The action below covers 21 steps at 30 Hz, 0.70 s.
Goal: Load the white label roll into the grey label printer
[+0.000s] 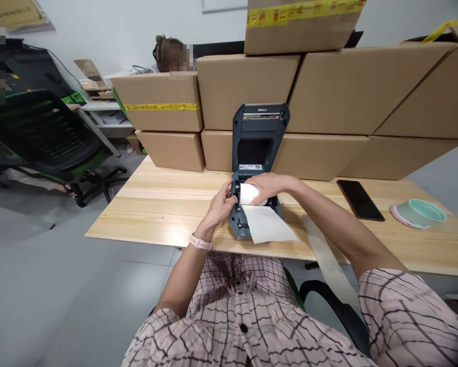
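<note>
Matt plastic, paper and wood before you.
Your printer [236, 227] looks like matt plastic, with a shiny, metallic-looking strip [261, 116] in its lid [237, 137]; the roll [247, 194] is paper, its loose end [269, 225] smooth and matt. Your table [168, 204] has a wood-grain surface – smooth, with a soft sheen – and the boxes [248, 84] are matt cardboard with plastic-looking tape [163, 107]. Your shirt [240, 326] is cloth; the phone's [361, 200] face looks smooth.
</note>
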{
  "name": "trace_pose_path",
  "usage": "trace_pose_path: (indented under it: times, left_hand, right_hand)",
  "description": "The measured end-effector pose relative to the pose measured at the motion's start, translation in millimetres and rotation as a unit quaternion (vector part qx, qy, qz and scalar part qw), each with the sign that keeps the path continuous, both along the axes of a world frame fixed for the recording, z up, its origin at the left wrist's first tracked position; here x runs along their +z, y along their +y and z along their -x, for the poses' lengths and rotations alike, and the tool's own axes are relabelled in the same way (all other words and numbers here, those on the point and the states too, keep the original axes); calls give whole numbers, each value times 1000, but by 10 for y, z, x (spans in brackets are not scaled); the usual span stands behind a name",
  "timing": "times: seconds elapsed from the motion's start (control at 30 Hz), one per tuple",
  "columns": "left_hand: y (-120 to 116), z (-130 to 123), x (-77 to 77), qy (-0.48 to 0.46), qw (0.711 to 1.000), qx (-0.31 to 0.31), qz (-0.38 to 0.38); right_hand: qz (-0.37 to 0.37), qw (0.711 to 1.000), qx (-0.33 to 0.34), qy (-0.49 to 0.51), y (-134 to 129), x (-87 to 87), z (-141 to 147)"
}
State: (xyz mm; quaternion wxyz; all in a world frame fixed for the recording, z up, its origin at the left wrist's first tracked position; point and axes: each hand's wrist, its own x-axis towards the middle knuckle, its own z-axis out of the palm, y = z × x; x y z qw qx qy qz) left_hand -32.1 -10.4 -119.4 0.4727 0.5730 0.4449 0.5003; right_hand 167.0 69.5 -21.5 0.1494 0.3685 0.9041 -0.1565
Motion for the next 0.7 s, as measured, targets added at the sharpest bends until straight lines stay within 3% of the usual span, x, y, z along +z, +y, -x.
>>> trace_pose_path:
  times: [0.1, 0.23, 0.43, 0.57, 0.7]
  left_hand:
    - [-21, -14, -4, -19, 1000, -15, 7]
    - [-36, -22, 1, -29, 999, -18, 9]
    - [-71, -93, -7, -33, 999, 10, 1]
    - [-99, -159, -30, -53, 998, 41, 11]
    - [-130, -175, -12, -66, 997, 39, 23]
  right_hand:
    - [-38, 997, 27, 67, -154, -82, -126]
    - [-84, 973, 64, 205, -630, -208, -357]
    - [-71, 967, 40, 243, -1381, -419, -475]
    - [-97, 961, 33, 259, -1492, -530, -446]
    - [-95, 965, 34, 242, -1479, -529, -431]
